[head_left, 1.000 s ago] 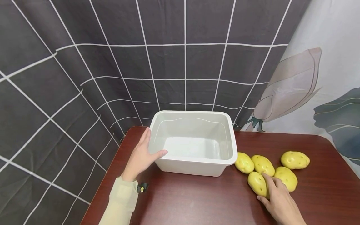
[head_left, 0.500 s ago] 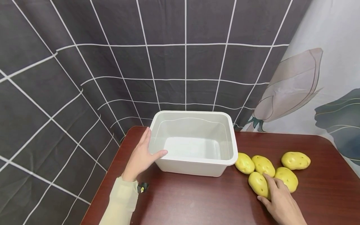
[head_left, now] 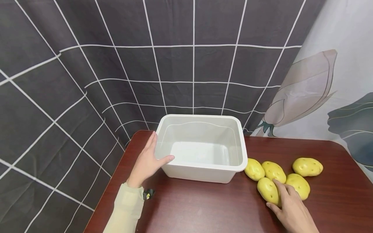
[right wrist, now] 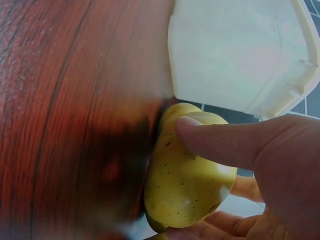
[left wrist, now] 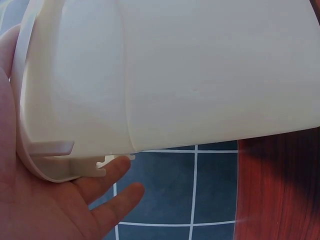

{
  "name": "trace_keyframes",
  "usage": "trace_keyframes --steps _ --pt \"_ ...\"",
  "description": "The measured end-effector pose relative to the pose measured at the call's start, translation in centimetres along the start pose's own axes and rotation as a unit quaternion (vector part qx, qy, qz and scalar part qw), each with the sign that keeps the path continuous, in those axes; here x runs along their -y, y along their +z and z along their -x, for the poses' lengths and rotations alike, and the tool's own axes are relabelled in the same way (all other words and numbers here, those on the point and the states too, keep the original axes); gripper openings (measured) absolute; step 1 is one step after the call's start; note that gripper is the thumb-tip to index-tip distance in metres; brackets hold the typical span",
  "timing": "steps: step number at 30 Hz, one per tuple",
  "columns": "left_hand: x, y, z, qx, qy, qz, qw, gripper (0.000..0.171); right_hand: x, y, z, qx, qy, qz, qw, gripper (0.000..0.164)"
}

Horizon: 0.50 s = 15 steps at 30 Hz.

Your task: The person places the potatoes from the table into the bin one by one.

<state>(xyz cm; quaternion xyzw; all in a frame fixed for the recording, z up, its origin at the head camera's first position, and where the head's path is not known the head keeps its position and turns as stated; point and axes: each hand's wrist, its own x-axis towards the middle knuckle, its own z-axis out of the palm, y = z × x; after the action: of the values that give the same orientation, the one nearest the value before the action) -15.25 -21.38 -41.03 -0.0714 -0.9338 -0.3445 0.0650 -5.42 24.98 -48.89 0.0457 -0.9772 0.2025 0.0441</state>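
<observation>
An off-white plastic tub (head_left: 201, 176) stands on the table, nothing inside it. My left hand (head_left: 147, 163) rests against the tub's front left corner, thumb on the front rim and fingers spread along the left side. In the left wrist view two fingertips (left wrist: 120, 167) reach out straight below the rim. To the right of the tub, my right hand (head_left: 292, 207) grips the nearest yellow potato (head_left: 267, 191), thumb on the near side and fingers over the far side. The right wrist view shows the thumb laid across this potato (right wrist: 185, 185), low at the tabletop.
More potatoes lie close about the right hand: one by the tub's corner (head_left: 254, 169), a potato behind (head_left: 274, 171), another to the right (head_left: 298, 186) and a potato farther back (head_left: 307, 166). A dark gridded curtain (head_left: 175, 64) hangs behind the reddish-brown table (head_left: 198, 207).
Everything in the head view has shifted very slightly to the right. Both hands keep their places on the tub and the potato.
</observation>
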Motion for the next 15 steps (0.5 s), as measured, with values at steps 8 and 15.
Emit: trace_keyframes --steps 8,15 --pt "0.0 -0.07 0.04 -0.001 0.003 0.003 1.0 0.117 0.26 -0.32 -0.17 0.013 0.012 0.0 1.0 0.086" --pt "-0.07 -0.08 0.09 -0.003 0.004 0.004 1.0 0.114 0.56 -0.5 -0.16 -0.013 0.0 -0.004 1.0 0.087"
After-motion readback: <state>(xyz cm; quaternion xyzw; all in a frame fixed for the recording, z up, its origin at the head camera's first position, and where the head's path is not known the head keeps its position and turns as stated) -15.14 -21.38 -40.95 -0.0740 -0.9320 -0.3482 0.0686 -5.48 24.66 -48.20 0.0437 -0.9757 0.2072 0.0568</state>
